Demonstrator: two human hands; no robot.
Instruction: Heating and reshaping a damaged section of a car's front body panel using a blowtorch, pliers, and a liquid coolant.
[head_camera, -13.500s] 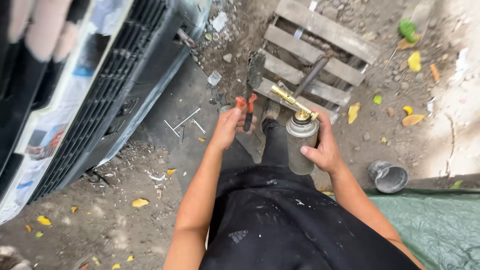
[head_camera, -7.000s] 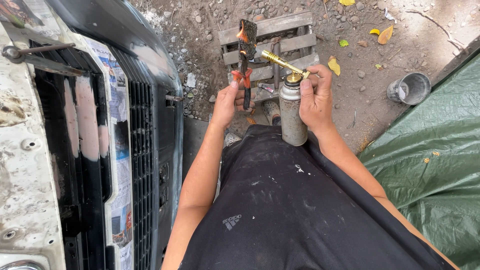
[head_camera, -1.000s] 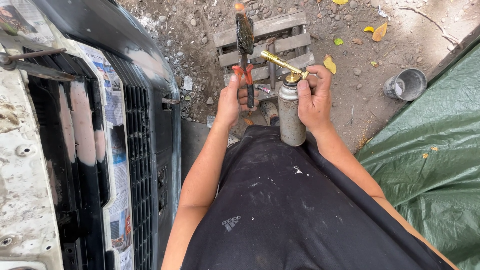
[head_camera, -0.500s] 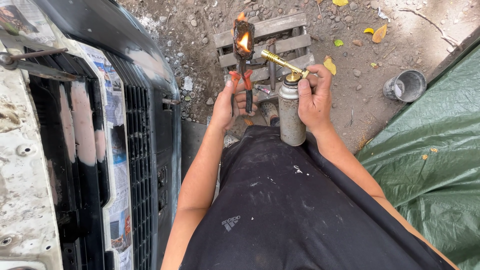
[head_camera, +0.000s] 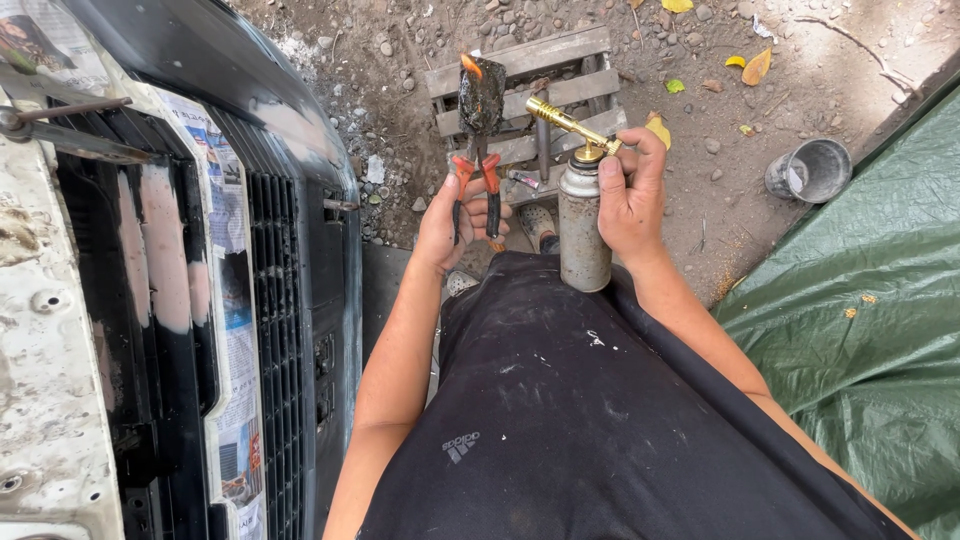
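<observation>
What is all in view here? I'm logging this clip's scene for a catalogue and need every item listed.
pliers: one, red handles, in left hand, gripping the black piece
black piece: one, charred, small flame on top
gas torch: one, grey canister, brass nozzle, in right hand
wooden pallet: one, grey, on dirt ahead
metal can: one, grey, on ground right
tarp: one, green, right
vehicle grille: one, black, left, masked with newspaper
left hand: fingers around pliers
right hand: fingers around torch
</observation>
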